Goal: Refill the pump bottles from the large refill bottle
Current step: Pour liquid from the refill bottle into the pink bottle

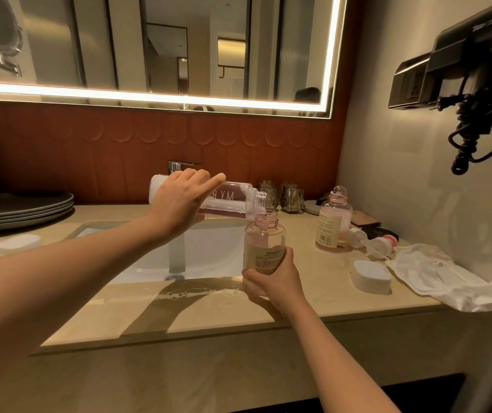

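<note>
Pouring from the head view: the left hand (179, 201) grips the large refill bottle (232, 201), clear plastic with pink liquid and foam inside (lettering "MY" reads through the wall), tipped nearly flat over the sink (209, 254). Fingers wrap its middle, index finger lying along the top. Its open mouth sits right at the neck of a pump bottle (264, 245), uncapped, clear with a pale label, pink liquid inside. The right hand (277, 278) closes around that bottle's lower half, thumb across the front, base near the desk (328, 281) at the sink's edge. A second pump bottle (332, 225) stands uncapped farther right, with loose pump heads (372, 242) beside it.
</note>
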Available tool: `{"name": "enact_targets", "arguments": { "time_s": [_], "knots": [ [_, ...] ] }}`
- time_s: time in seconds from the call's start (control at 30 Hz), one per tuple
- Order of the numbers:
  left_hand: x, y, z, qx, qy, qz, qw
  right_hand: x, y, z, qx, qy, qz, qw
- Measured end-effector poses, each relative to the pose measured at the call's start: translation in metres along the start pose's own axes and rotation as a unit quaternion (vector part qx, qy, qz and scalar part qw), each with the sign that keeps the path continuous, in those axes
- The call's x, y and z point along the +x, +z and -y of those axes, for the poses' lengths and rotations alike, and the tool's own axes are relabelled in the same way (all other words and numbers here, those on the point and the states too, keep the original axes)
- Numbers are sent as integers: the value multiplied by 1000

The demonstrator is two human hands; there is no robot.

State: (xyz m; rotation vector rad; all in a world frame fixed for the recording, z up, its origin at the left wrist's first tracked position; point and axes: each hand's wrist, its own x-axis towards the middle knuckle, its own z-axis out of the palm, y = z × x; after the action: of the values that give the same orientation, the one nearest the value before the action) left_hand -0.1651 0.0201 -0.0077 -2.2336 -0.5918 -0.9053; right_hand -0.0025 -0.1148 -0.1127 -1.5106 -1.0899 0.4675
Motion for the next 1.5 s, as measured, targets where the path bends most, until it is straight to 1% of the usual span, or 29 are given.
{"name": "enact_targets", "arguments": {
  "time_s": [1.5],
  "knots": [
    [2,-4,0,10,10,3,1000,-2,-1,2,-2,0,2,1000]
  ]
}}
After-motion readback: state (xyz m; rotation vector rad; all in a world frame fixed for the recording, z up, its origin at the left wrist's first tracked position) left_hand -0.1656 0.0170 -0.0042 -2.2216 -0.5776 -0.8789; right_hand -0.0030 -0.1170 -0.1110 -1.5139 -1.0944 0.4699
